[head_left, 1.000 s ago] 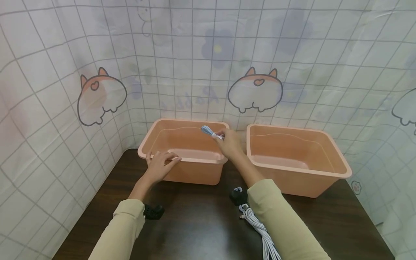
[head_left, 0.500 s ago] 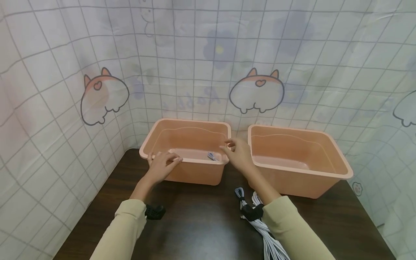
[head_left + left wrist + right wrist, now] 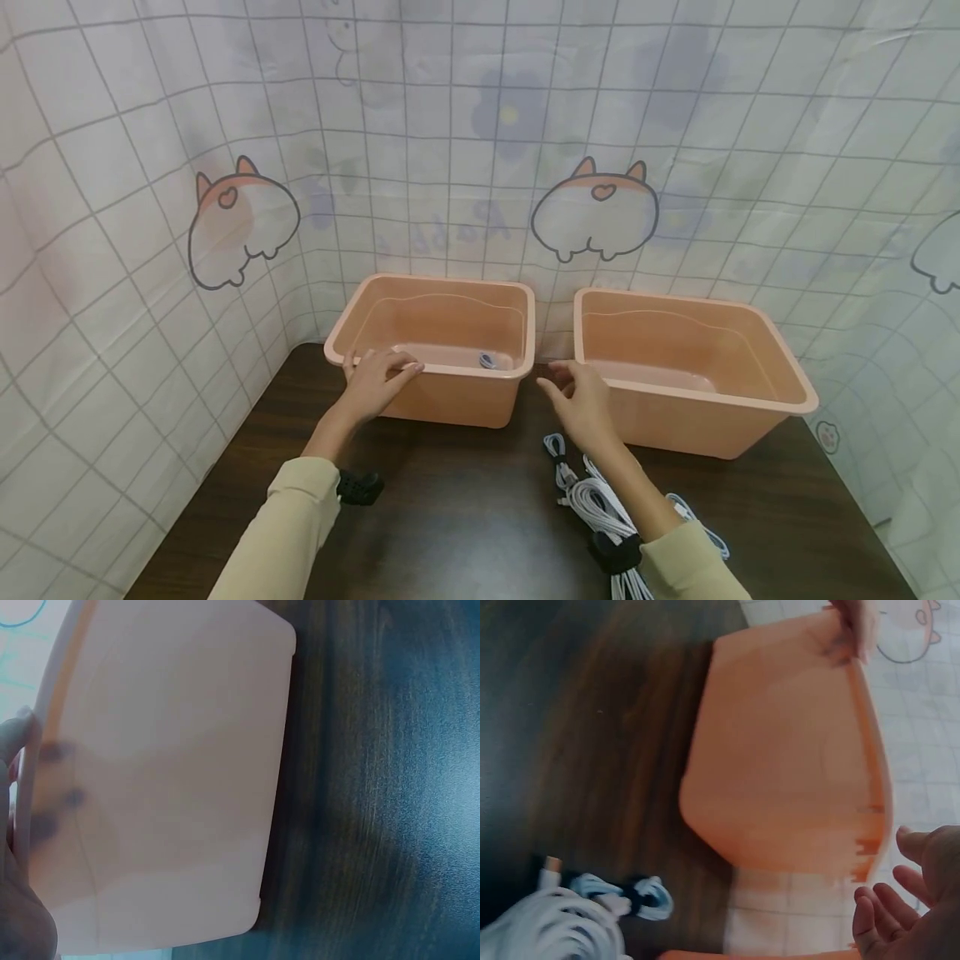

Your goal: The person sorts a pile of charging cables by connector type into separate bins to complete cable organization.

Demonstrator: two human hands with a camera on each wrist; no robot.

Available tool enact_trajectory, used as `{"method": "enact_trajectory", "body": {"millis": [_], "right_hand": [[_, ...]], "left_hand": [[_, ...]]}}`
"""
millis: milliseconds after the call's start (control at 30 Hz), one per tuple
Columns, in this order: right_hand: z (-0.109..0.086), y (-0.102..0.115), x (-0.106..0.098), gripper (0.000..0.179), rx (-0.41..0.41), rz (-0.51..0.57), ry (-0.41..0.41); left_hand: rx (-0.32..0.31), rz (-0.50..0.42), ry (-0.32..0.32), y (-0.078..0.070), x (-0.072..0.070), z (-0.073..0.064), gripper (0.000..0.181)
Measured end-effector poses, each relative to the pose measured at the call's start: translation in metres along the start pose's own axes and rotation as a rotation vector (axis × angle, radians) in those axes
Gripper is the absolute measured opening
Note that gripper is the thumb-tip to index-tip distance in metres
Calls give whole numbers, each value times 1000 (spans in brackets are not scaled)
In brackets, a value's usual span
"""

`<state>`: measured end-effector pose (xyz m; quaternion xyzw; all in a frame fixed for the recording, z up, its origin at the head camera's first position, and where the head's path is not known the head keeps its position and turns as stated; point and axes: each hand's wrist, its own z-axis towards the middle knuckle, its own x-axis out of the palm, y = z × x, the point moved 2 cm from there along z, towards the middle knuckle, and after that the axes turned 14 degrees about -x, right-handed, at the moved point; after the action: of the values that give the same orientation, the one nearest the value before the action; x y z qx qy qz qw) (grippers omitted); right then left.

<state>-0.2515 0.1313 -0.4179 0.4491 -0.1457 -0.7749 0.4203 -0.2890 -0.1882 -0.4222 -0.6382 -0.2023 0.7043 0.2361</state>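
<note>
Head view: left bin, peach plastic, standing on a dark wood-grain table; small cable bundle, pale blue, lying on its floor toward the right end. Left hand, hooked over the near rim, fingers bent inward, thumb along the edge; bundle to its right, well clear of the grip. Right hand, before the gap between bins, thumb and fingers spread apart, loosely bent; bundle near, across the bin's wall. Right bin, matching, behind that hand. Near the right forearm, on the table: white cable coil; tied cable with black band, beside it; blue-white cable, opposite side of the arm. Left wrist view: left hand at the rim, dark fingertip shapes showing through the wall. Right wrist view: right hand at lower right, digits apart, off the left bin; coil and tied cable at lower left.
</note>
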Motion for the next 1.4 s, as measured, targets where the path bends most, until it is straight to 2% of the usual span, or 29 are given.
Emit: {"method": "enact_trajectory", "body": {"millis": [133, 500, 733, 1000, 1233, 1400], "right_hand": [[-16, -4, 5, 29, -10, -22, -3], [-56, -32, 21, 29, 98, -57, 79], [-76, -48, 28, 26, 103, -93, 78], [-88, -63, 33, 30, 154, -129, 140], [-91, -67, 40, 44, 199, -164, 211], [-93, -68, 43, 48, 220, -175, 228]], "left_hand": [[-1, 9, 0, -1, -1, 0, 33], [3, 2, 5, -3, 0, 0, 32], [-1, 14, 7, -2, 0, 0, 32], [6, 9, 17, -5, -4, -1, 31], [1, 11, 16, -5, -5, -2, 30], [4, -6, 16, -5, -4, -3, 29]]}}
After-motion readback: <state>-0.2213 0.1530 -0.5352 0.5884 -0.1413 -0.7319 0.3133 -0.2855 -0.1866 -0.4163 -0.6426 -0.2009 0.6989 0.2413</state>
